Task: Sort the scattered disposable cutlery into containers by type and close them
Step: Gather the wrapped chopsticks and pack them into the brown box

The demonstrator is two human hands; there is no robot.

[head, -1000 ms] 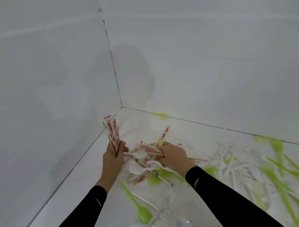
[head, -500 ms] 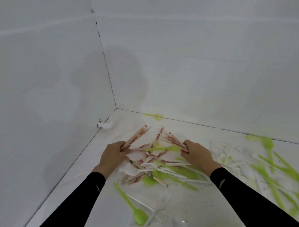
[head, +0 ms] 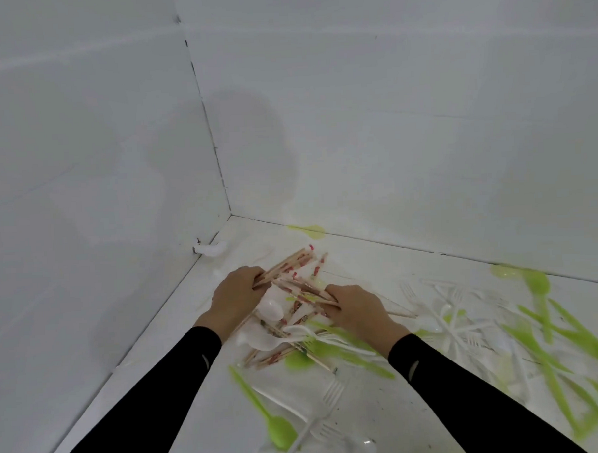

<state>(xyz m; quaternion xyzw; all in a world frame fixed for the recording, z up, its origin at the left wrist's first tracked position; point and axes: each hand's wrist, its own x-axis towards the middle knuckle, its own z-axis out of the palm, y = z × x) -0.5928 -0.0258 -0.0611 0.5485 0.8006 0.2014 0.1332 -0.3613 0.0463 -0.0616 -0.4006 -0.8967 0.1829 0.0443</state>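
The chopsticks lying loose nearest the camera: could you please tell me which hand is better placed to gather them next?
Probably the left hand: the loose chopsticks lie just below it, farther from the right hand. Both hands grip other chopsticks, so neither is free.

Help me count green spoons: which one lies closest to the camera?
The green spoon at bottom centre, bowl toward the camera, beside a white fork; the others lie farther back or right.

tan chopsticks (head: 285,264) with red-printed wrappers; lime-green spoon (head: 281,431); white forks (head: 332,392); black sleeves (head: 181,378)
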